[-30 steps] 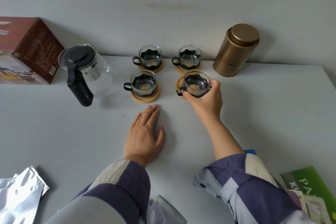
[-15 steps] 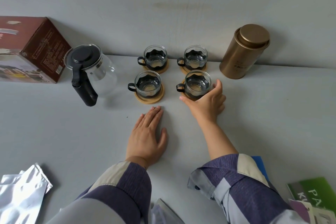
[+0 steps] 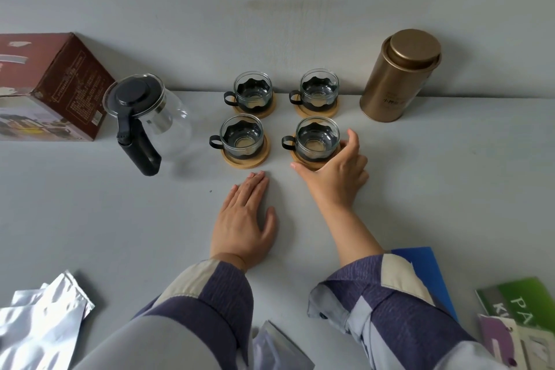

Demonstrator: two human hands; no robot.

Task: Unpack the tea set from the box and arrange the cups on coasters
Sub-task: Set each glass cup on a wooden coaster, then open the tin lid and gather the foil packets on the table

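You're nearly finishing this one. All four cups are sitting on bamboo coasters in a two-by-two block on the desk (image 3: 90, 219), handles all pointing the same way.

Your right hand (image 3: 336, 177) is forming the grip: thumb and fingers are curling round the near-right coaster (image 3: 300, 163), under the near-right cup (image 3: 316, 137), with the index fingertip lying along the cup's far side. Grip is partly closed around the coaster edge; whether it's squeezing or only touching, I can't tell. My read: you're nudging that coaster into line.

Relative to the grip:
- near-left cup (image 3: 241, 137) is standing just beside it, on its own coaster (image 3: 245, 159), not touching
- far-right cup (image 3: 319, 90) is sitting just beyond it
- far-left cup (image 3: 253, 91) is diagonal from it
- teapot (image 3: 147, 117) is well off past the near-left cup, box (image 3: 51, 84) beyond that, against the wall
- gold tin (image 3: 401, 75) is beyond the grip, off to its outer side

Your left hand (image 3: 244, 222) is lying flat on the desk, fingers straight, holding nothing, near the grip.

Remaining, as I judge it: release and check alignment. Unpacking looks done; foil wrappers (image 3: 39, 318) are lying at the desk's near edge.
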